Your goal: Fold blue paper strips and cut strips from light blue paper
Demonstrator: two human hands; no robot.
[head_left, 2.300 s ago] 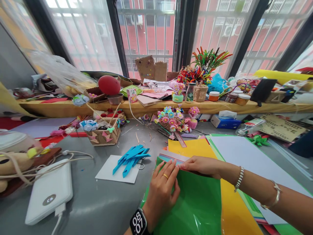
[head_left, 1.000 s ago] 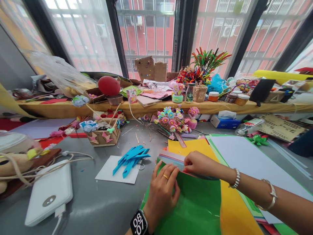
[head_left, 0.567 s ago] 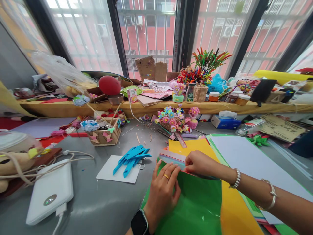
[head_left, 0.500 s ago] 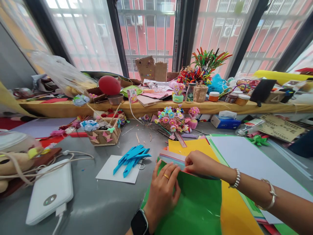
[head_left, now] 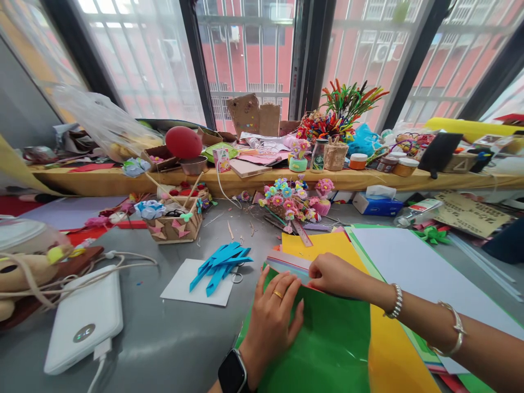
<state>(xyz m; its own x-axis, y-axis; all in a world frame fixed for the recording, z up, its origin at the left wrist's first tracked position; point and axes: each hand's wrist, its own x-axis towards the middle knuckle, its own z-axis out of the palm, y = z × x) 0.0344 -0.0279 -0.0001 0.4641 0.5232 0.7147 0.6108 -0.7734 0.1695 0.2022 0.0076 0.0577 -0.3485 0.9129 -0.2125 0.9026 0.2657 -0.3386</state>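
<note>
A green-fronted packet of coloured paper [head_left: 327, 338] lies on the table in front of me, its top edge parted. Across its upper left part my left hand [head_left: 276, 308] rests with fingers stretched and thumb apart, fingertips at the top edge. My right hand [head_left: 333, 275] is closed at the packet's opening, and its fingertips are hidden among the sheet edges [head_left: 286, 263]. Yellow paper [head_left: 393, 338] lies under the packet. To the left, folded blue paper strips [head_left: 223, 265] sit on a white square of paper [head_left: 176, 286].
A white power bank [head_left: 84, 322] with cables lies at left. Behind stand a cardboard basket [head_left: 176, 226] and crafted flowers [head_left: 286, 199]. Large white sheets [head_left: 426, 273] lie at right, near a tissue pack [head_left: 377, 203]. A cluttered ledge [head_left: 245, 183] runs under the window.
My left thumb has moved slightly away from the fingers. The right hand stays closed at the packet's opening, almost unmoved.
</note>
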